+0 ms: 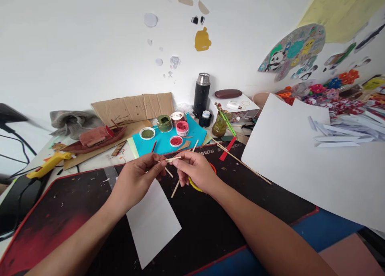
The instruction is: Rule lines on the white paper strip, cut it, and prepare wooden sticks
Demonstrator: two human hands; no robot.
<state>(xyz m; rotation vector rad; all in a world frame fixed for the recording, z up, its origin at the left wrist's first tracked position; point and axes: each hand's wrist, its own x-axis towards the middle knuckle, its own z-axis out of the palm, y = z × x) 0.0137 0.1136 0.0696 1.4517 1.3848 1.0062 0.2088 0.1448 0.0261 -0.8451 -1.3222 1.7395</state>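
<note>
Between my two hands, over the dark mat, is a short thin wooden stick. My left hand pinches its left end between thumb and fingers. My right hand is closed at the stick's right end, thumb and forefinger on it. Beneath the right hand shows a curved yellow and red edge, perhaps scissor handles; the hand covers most of it. A longer wooden stick lies slanting behind my fingers. Below the left hand lies a white sheet of paper.
Open paint pots stand on blue paper at the back. A red-brown model boat and yellow glue gun are left. Right are long sticks, a jar, a large white sheet and a black flask.
</note>
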